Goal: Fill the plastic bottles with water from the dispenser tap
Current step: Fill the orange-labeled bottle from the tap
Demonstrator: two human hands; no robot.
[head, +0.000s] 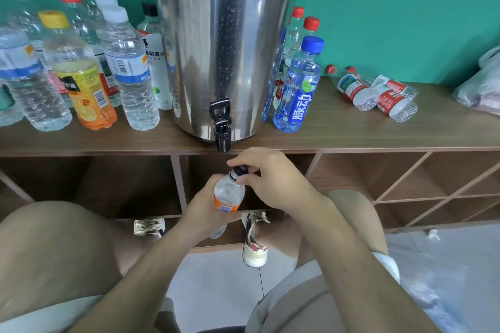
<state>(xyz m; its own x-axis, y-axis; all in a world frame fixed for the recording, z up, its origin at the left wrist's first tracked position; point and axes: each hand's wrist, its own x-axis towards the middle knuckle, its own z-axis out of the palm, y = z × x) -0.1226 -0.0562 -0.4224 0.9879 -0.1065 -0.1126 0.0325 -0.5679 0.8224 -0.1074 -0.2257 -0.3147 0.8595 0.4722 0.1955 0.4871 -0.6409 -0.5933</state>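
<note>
A tall steel water dispenser [221, 35] stands on the wooden shelf top [351, 132], its black tap [221, 127] hanging over the front edge. Below the tap my left hand [205, 208] grips a clear plastic bottle with an orange label [228, 194] around its body. My right hand [270, 178] pinches the bottle's dark cap [239, 171] at the neck. The bottle's lower part is hidden behind my left hand.
Several capped bottles [75, 67] stand left of the dispenser. A blue bottle [299, 86] and others stand to its right. Two red-labelled bottles [376, 92] lie on their sides further right, beside a plastic bag [481, 86]. Open shelf compartments [405, 178] are below; my knees flank the hands.
</note>
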